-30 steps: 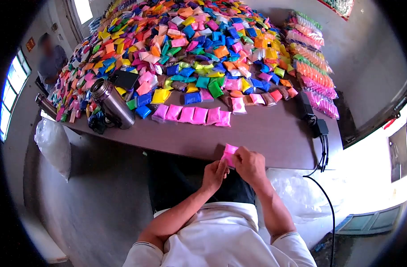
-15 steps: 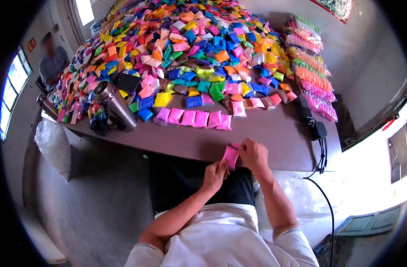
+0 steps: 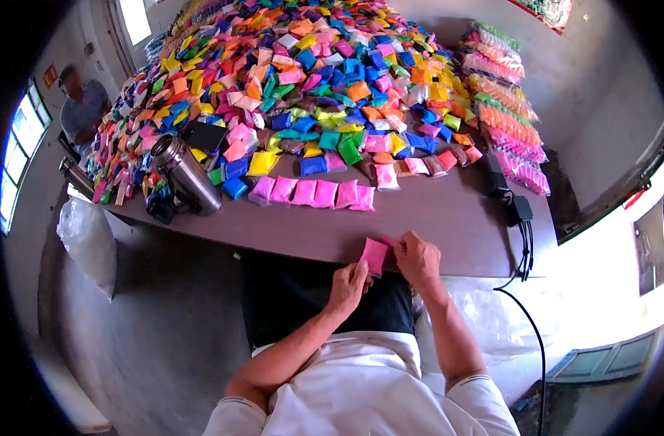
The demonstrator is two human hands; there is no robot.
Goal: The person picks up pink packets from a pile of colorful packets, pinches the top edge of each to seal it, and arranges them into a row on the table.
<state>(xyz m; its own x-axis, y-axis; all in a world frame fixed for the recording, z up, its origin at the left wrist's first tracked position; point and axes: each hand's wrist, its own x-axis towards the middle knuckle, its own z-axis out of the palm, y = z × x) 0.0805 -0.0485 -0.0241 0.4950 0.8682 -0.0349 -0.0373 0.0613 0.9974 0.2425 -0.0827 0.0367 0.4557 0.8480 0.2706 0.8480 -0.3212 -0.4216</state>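
Between the thumb and fingers of my left hand is a small flat pink packet, held tilted over the table's front edge. My right hand is closed just to the right of it, its fingertips at the packet's upper right corner. A bit of darker pink shows at those fingertips; I cannot tell what it is. Farther up the table lies a row of similar pink packets, side by side.
A large heap of coloured packets covers the table's back. A steel flask and black phone stand left; stacked bagged packets and a black cabled box are right. A person sits far left.
My right hand has shifted slightly down and right, and its fingers show more. The packet stays in my left hand, turned slightly. The person at far left has shifted a little.
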